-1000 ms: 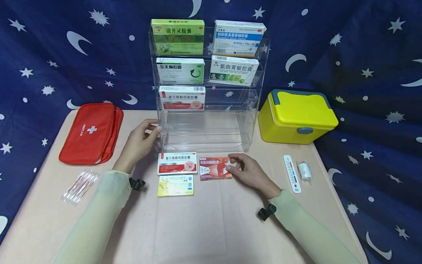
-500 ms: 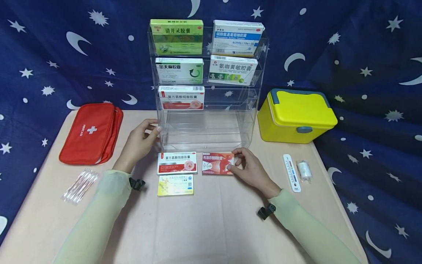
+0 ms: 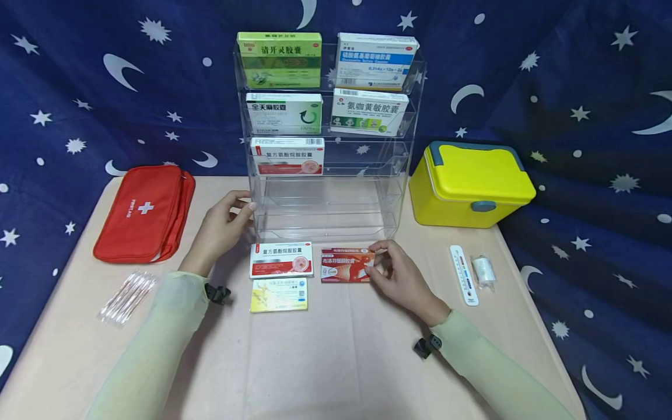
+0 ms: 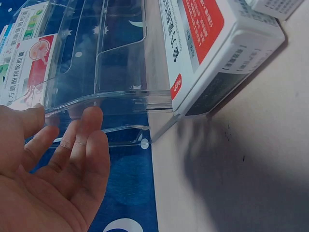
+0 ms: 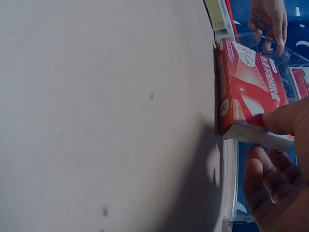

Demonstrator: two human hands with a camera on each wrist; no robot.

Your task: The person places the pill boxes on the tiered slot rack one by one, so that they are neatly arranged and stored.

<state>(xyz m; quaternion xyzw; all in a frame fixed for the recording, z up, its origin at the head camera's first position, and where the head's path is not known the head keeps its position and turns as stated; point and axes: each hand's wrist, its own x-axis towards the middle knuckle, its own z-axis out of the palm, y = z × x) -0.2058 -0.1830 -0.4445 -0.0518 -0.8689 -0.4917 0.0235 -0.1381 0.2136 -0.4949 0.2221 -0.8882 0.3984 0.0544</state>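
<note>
My right hand (image 3: 401, 280) pinches the right end of a red medicine box (image 3: 343, 268) in front of the rack, its thumb on the printed face, as the right wrist view also shows. The left hand (image 3: 223, 227) is at the lower left side of a clear acrylic display rack (image 3: 331, 224). In the left wrist view its thumb (image 4: 31, 120) meets the rack's edge and the fingers lie loosely along the side panel. A white-and-red medicine box (image 3: 281, 260) and a yellow-and-white box (image 3: 279, 295) lie on the table left of the held one.
On the rack's upper tiers stand several medicine boxes, among them a green box (image 3: 279, 61). At the left are a red first-aid pouch (image 3: 139, 216) and bagged cotton swabs (image 3: 128, 297). A yellow case (image 3: 472, 186), a thermometer (image 3: 464, 275) and a bandage roll (image 3: 483, 271) occupy the right.
The red box has shifted slightly right with my right hand and is tilted so its top edge face now shows. My left hand has stayed at the rack.
</note>
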